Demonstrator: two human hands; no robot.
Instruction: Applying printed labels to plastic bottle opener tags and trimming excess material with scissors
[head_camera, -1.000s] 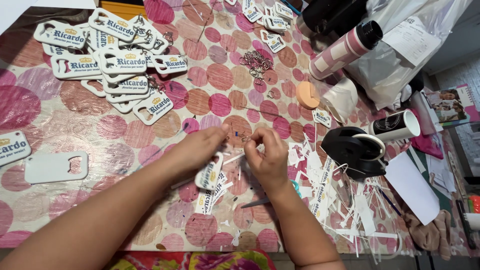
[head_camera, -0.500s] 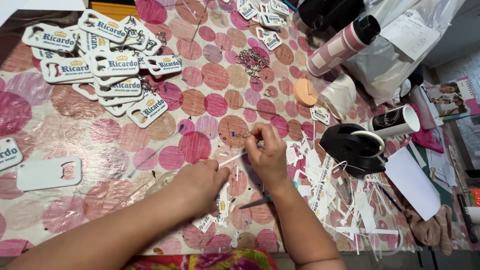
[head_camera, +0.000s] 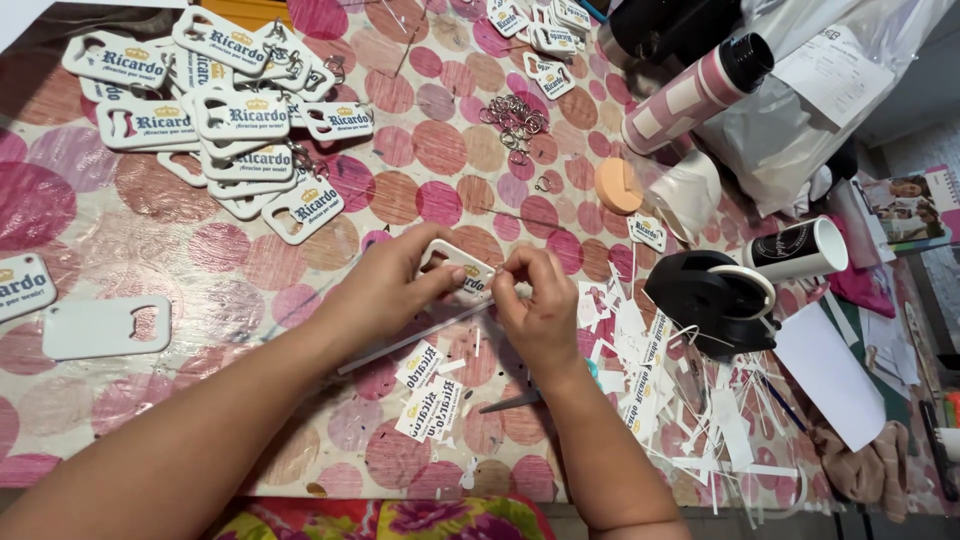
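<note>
A white, flat plastic bottle-opener tag (head_camera: 455, 270), rounded at the corners and printed with blue lettering under a small gold crown, is held just above the polka-dot table (head_camera: 200, 230). It sits tilted, its cut-out end toward 10 o'clock and its printed end toward 4 o'clock. The left hand (head_camera: 385, 285) pinches the cut-out end, while the right hand (head_camera: 535, 310) grips the printed end with its fingertips.
</note>
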